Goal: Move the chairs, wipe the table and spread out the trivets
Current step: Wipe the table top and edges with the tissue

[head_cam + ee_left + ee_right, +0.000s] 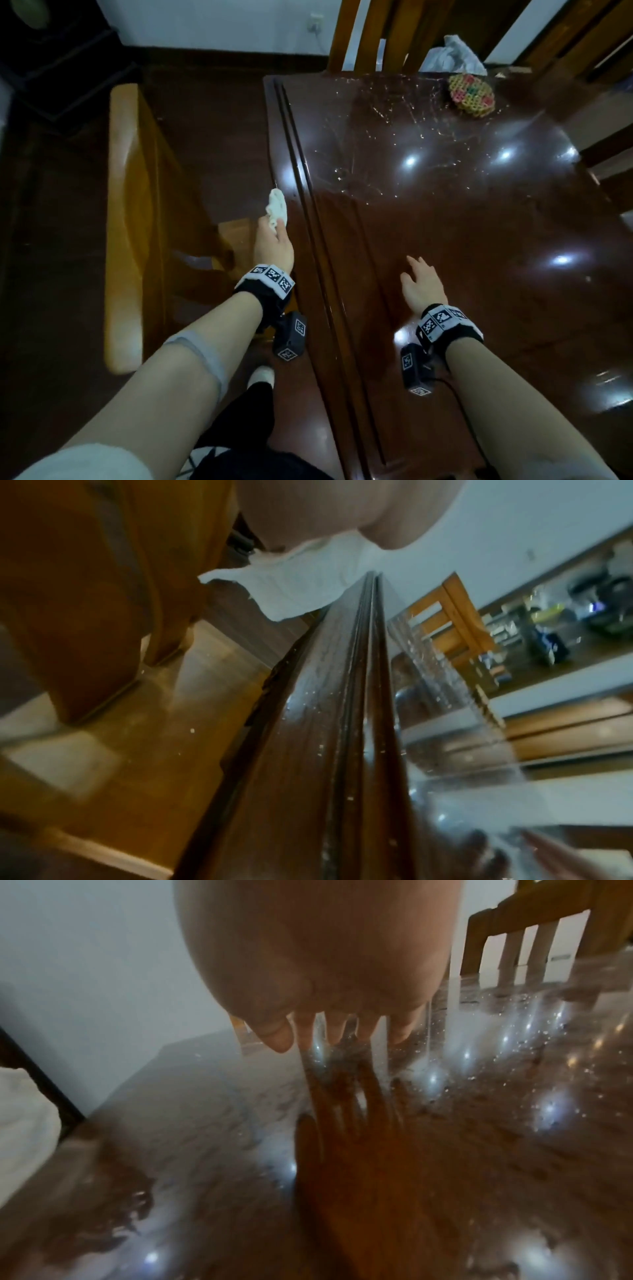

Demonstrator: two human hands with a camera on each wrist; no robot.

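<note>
My left hand (pixel 273 242) holds a crumpled white cloth (pixel 277 207) against the left edge of the dark glossy table (pixel 479 222); the cloth (pixel 294 588) hangs over the grooved table rim (pixel 342 723). My right hand (pixel 422 284) lies open with straight fingers (pixel 335 1027) on the tabletop (pixel 445 1177), near its front. A stack of colourful woven trivets (pixel 472 93) sits at the far right of the table. Wet streaks and droplets cover the far half of the top. A light wooden chair (pixel 137 212) stands left of the table, pulled away from it.
Another wooden chair (pixel 370 34) stands at the table's far end, with a crumpled white cloth or bag (pixel 452 56) behind the trivets. A further chair edge (pixel 609 144) shows at the right. The dark floor (pixel 212 137) lies between the left chair and the table.
</note>
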